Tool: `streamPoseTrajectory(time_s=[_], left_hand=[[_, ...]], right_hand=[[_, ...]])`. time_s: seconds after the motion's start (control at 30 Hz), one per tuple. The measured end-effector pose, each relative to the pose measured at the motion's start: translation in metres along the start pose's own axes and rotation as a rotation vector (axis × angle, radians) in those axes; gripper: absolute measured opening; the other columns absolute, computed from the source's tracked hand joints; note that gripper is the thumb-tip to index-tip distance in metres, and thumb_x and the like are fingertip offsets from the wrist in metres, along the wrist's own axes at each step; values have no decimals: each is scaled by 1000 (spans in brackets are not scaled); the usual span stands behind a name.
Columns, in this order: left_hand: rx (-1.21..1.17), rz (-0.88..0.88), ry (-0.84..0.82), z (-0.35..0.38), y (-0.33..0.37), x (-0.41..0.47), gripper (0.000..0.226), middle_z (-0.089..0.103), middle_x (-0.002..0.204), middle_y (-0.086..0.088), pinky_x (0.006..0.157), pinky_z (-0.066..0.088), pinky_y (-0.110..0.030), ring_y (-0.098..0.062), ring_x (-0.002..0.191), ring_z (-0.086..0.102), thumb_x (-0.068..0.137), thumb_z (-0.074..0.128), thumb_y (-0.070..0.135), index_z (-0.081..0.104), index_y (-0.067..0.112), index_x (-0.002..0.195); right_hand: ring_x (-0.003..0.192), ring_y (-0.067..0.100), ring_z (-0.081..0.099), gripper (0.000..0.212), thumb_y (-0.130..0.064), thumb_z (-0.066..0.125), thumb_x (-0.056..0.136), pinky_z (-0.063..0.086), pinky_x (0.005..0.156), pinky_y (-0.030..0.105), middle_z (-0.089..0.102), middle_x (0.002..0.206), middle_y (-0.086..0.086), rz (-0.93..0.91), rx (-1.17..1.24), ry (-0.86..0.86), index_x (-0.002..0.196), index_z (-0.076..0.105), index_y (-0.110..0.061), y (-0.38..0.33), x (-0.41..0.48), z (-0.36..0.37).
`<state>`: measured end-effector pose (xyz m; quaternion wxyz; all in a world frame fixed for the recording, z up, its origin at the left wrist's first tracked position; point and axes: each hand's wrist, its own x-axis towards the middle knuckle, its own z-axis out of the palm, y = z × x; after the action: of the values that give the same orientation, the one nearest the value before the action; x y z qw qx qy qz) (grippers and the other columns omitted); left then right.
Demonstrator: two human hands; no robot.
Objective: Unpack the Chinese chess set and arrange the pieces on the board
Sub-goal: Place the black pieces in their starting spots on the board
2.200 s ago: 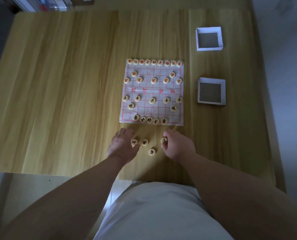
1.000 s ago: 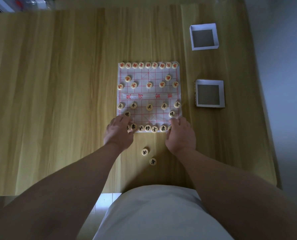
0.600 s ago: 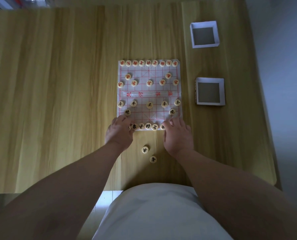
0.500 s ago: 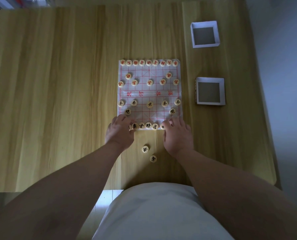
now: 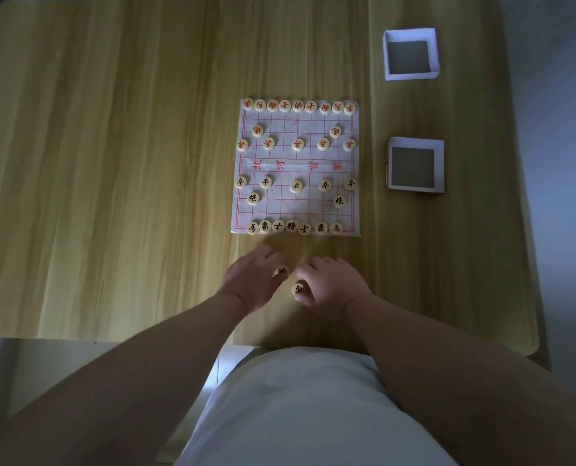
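Note:
The paper chess board (image 5: 308, 206) lies flat on the wooden table (image 5: 111, 163). Red pieces (image 5: 298, 105) fill the far rows. Black pieces (image 5: 291, 226) stand on the near half, several of them in the nearest row. Two loose black pieces sit on the table in front of the board. My left hand (image 5: 251, 280) pinches the left loose piece (image 5: 281, 272) with thumb and fingertips. My right hand (image 5: 332, 284) curls round the right loose piece (image 5: 299, 288), its thumb just below it. The two hands are close together.
Two open white box halves stand right of the board, one far (image 5: 385, 55) and one near (image 5: 440, 163). The table's front edge runs just below my hands, with my white shirt (image 5: 296, 415) under it. The table's right edge drops off beyond the boxes.
Both hands have drawn back from the board's near row towards me and closed on the two loose pieces. A horse piece now stands at each end of the near row.

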<state>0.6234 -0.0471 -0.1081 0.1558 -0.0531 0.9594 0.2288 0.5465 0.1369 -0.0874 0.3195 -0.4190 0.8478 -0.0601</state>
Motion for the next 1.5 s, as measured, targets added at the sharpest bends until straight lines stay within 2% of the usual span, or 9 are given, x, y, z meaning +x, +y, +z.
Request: streamPoseTrajectory(time_s=[0.13, 0.27, 0.47, 0.6, 0.77, 0.97, 1.17, 1.3, 1.5], left_hand=[[25, -110, 2, 1, 1, -10, 21, 53, 113, 11, 70, 52, -33, -21, 90, 61, 95, 59, 26, 63, 31, 115], [42, -194, -47, -4, -2, -13, 54, 46, 122, 19, 73, 54, -32, -17, 93, 62, 83, 56, 4, 55, 38, 125], [-3, -354, 13, -4, 7, -16, 40, 48, 125, 5, 83, 52, -39, -22, 105, 57, 91, 61, 46, 52, 24, 123], [-27, -415, 0, -1, 10, -14, 29, 49, 121, 0, 81, 50, -40, -25, 104, 56, 94, 60, 41, 54, 21, 115], [-104, -412, 162, -16, -6, -6, 22, 51, 119, -6, 85, 48, -40, -30, 104, 54, 95, 55, 23, 60, 16, 116], [-117, -525, 213, -41, -26, 25, 27, 51, 125, -7, 89, 49, -40, -28, 110, 54, 93, 60, 13, 61, 16, 120], [-147, -547, 180, -38, -36, 36, 27, 50, 120, -4, 85, 48, -35, -26, 105, 55, 88, 64, 8, 63, 19, 112], [-127, -536, 151, -34, -38, 36, 28, 49, 118, -1, 85, 49, -39, -25, 106, 52, 88, 62, 6, 61, 22, 112], [-38, -527, 212, -41, -23, 36, 54, 46, 126, -5, 95, 42, -41, -30, 109, 51, 72, 58, 3, 53, 19, 123]], right_hand=[[102, 24, 56, 32, -43, 46, 101, 44, 80, 37, 58, 111, 3, 88, 23, 102, 121, 55, -19, 6, -8, 7], [96, 24, 58, 36, -44, 45, 100, 44, 75, 36, 59, 110, 4, 161, 15, 184, 123, 54, -18, 10, -14, 9], [102, 26, 58, 38, -38, 51, 99, 45, 76, 36, 56, 119, 5, 134, 18, 158, 131, 48, -18, 8, -16, 11], [100, 24, 57, 29, -31, 50, 101, 38, 70, 34, 56, 116, 4, 151, 9, 175, 127, 50, -16, 8, -16, 10], [94, 21, 58, 26, -25, 52, 100, 53, 73, 38, 55, 114, 5, 408, 232, 329, 123, 52, -15, 22, -12, 2], [109, 25, 56, 29, -19, 54, 100, 51, 82, 40, 50, 125, 6, 693, 401, 403, 129, 52, -18, 45, -3, -13], [104, 24, 57, 28, -20, 56, 100, 55, 83, 45, 49, 122, 5, 707, 410, 384, 127, 50, -21, 56, 3, -16], [98, 21, 55, 23, -18, 54, 100, 55, 78, 41, 50, 120, 5, 662, 369, 386, 123, 51, -21, 58, 6, -16], [100, 20, 56, 34, -19, 54, 98, 53, 75, 36, 51, 123, 5, 575, 331, 423, 131, 50, -20, 63, 3, -21]])
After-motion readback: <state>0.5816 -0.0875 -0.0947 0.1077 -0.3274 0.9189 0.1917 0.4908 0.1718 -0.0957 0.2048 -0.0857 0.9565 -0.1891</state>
